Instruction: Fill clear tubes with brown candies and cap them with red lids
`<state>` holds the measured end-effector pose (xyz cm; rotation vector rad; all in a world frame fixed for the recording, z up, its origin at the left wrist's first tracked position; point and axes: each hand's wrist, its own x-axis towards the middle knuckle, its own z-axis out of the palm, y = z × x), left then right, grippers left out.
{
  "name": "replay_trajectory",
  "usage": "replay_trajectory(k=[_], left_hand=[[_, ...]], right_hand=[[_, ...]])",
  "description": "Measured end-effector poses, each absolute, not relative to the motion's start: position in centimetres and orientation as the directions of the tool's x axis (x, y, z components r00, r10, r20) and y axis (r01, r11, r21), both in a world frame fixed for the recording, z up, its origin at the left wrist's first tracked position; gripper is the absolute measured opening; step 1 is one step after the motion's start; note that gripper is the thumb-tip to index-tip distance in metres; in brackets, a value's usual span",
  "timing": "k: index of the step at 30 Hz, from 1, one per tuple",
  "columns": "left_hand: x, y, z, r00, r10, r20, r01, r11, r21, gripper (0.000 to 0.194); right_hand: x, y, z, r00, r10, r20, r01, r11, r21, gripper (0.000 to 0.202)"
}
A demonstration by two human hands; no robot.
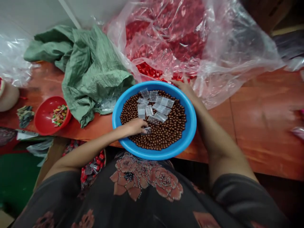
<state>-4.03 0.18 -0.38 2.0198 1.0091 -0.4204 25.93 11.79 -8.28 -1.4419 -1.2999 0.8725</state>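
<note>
Fingers (143,124) of the left hand (136,126) are closed together on a small clear packet (147,130) over the brown balls (156,136) in the blue basin (163,155). Other clear packets (161,108) are scattered on the balls. The right hand (184,85) is extended past the basin's far rim, near red pieces (149,70); whether anything is gripped by its blurred fingers cannot be told.

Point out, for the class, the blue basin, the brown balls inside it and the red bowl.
Blue basin (155,155), head view: on its near rim.
Brown balls (161,135), head view: on the uncovered part of the heap.
Red bowl (43,117), head view: on its bare inside.
</note>
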Motion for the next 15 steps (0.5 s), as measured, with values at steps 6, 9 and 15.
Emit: replay_trajectory(k=[6, 9, 15], left_hand=[[-2.6, 0.3, -0.2, 0.595, 0.525, -0.609, 0.802, -0.335, 0.494, 0.028], [-1.6, 0.6, -0.9, 0.575, 0.533, -0.621, 0.806, -0.238, 0.542, 0.024], [-0.4, 0.7, -2.4, 0.538, 0.427, -0.727, 0.679, 0.293, 0.674, 0.013]], right_hand=[[26.6, 6.4, -6.9, 0.406, 0.885, 0.227, 0.36, 0.073, -0.93, 0.034], [26.4, 3.8, -5.6, 0.649, 0.734, 0.199, 0.174, 0.112, -0.978, 0.019], [25.6, -2.8, -2.5, 0.781, 0.619, 0.085, -0.094, 0.251, -0.963, 0.018]])
